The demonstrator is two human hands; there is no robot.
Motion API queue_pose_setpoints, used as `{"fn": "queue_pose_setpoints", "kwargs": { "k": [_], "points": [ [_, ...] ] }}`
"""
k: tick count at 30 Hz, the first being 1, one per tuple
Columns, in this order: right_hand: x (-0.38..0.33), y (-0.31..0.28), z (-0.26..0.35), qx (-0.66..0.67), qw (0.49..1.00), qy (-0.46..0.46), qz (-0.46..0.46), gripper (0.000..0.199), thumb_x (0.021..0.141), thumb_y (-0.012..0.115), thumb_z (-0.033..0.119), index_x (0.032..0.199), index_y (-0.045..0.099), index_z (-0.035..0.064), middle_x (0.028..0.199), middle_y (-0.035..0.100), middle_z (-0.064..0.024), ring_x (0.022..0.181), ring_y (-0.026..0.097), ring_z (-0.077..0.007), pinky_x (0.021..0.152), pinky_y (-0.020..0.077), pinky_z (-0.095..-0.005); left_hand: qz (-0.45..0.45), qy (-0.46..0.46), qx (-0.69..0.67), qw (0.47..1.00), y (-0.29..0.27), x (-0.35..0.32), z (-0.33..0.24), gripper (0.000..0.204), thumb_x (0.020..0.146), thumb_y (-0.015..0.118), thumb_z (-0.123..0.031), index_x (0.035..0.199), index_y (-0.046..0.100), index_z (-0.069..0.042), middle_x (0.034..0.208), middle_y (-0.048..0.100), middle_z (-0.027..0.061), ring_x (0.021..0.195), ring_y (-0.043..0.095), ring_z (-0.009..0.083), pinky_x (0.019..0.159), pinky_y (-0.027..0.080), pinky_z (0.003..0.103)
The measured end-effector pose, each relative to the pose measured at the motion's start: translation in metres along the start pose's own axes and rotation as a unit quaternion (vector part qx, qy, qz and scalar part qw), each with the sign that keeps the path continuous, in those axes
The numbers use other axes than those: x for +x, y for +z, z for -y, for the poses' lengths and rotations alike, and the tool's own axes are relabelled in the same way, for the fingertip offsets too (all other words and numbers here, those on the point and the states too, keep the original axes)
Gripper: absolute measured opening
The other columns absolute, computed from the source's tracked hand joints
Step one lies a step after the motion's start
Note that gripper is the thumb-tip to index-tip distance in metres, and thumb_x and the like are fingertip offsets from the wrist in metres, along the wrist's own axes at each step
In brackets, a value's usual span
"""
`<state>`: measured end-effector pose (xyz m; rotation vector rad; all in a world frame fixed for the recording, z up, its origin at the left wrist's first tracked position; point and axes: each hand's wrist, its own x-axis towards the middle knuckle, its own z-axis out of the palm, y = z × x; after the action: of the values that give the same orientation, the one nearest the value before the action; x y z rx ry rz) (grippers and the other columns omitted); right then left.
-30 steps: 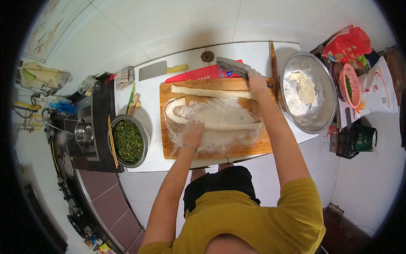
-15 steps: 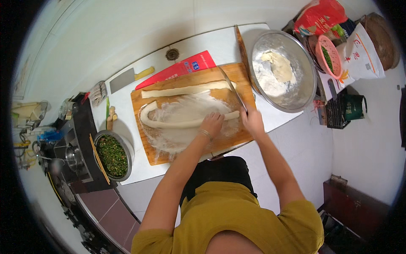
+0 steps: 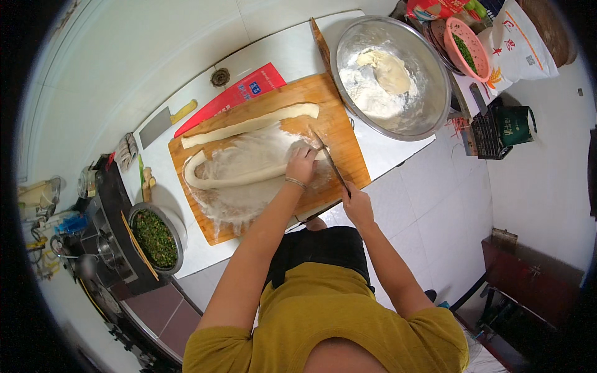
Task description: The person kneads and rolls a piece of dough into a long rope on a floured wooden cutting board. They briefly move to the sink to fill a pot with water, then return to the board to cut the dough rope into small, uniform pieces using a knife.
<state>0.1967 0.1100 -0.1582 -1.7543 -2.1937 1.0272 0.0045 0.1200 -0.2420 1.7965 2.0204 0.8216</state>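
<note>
A curved rope of dough (image 3: 242,179) lies on the floured wooden cutting board (image 3: 348,152), its far-left end bent back in a hook. My left hand (image 3: 301,165) holds it down near its right end, fingers curled over it. My right hand (image 3: 357,205) grips a kitchen knife (image 3: 334,166) by the handle, beside the board's right front edge. The blade, seen nearly edge-on, crosses the rope's right end just right of my left fingers; whether it has cut through cannot be made out. A second, straighter dough strip (image 3: 249,126) lies farther back.
A large metal bowl (image 3: 435,115) with flour and dough stands right of the board. Behind lie a red plastic sheet (image 3: 217,105) and a cleaver (image 3: 155,127). At left, a pot (image 3: 178,239) holds chopped green filling, with chopsticks (image 3: 140,245) beside it. A pink basket (image 3: 482,56) is far right.
The knife has come down and left onto the rope's right end, my right hand drawing nearer to me. My left fingers are more curled on the dough. The whole view has shifted.
</note>
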Motion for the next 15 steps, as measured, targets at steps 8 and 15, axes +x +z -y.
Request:
{"fn": "queue_pose_setpoints", "kwargs": {
  "k": [8,15],
  "points": [
    [0.005,-0.014,0.004,-0.006,0.999,0.021,0.036,0.030,0.091,0.049,0.025,0.111,0.057,0.0046,0.091,0.063,-0.0228,0.082,0.061,-0.0407,0.070,0.0487,-0.0457,-0.008,0.004,0.005,1.000,0.004,0.000,0.004,0.027,0.071,0.068,-0.013,0.097,0.062,-0.006,0.097,0.058,0.0088,0.094,0.052,0.0300,0.084,0.044,0.039],
    [-0.002,-0.024,0.005,0.016,1.000,0.018,0.000,0.030,0.091,0.049,0.021,0.116,0.055,0.0052,0.094,0.064,-0.0209,0.082,0.062,-0.0386,0.069,0.0498,-0.0438,-0.004,-0.001,0.030,1.000,0.003,0.002,-0.004,0.032,0.068,0.070,-0.015,0.098,0.061,-0.009,0.099,0.056,0.0077,0.096,0.052,0.0302,0.086,0.044,0.041]
  ]
}}
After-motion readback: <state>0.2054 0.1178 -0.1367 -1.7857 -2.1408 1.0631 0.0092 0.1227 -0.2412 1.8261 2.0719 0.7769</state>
